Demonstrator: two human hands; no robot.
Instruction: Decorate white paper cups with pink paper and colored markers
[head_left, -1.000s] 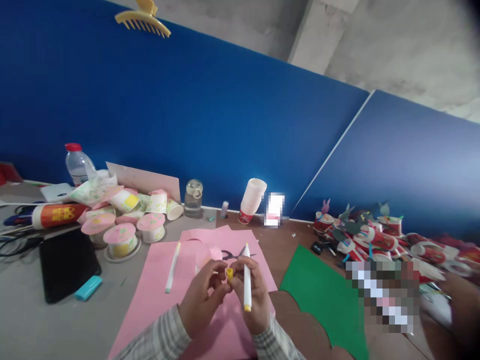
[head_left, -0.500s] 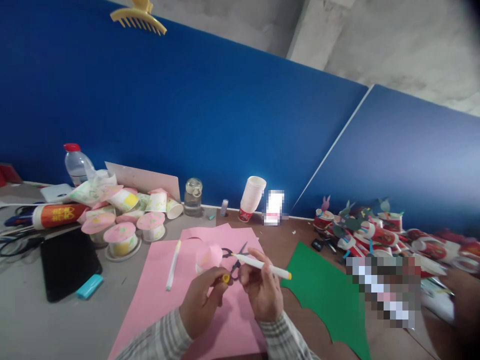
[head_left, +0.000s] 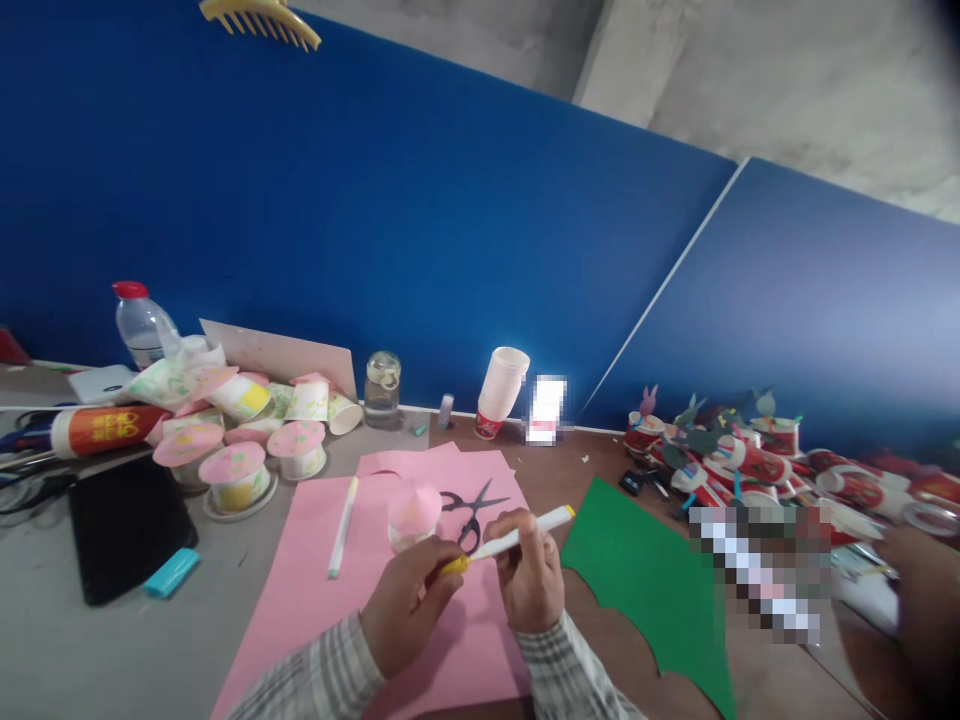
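My left hand (head_left: 409, 600) is closed on a yellow marker cap (head_left: 454, 566). In my right hand (head_left: 531, 580) is a white marker (head_left: 517, 537) with a yellow end, its tip pointing left and meeting the cap's opening. Just beyond the left hand stands a small paper cup with a pink paper top (head_left: 415, 512). Dark-handled scissors (head_left: 471, 512) lie open behind the right hand. Beneath all this is pink paper (head_left: 300, 620), on which another white marker (head_left: 343, 528) lies to the left.
Green paper (head_left: 645, 590) lies to the right. Decorated pink-topped cups (head_left: 234, 478), a black tablet-like object (head_left: 131, 530) and a turquoise block (head_left: 172, 573) are at left. Stacked cups (head_left: 501, 392) and a jar (head_left: 382, 392) stand behind. Red cup crafts (head_left: 757, 465) pile at right, near another person's hand (head_left: 930, 580).
My right hand has tilted the marker and brought its tip to the cap in my left hand, where they were apart before. The view has shifted slightly.
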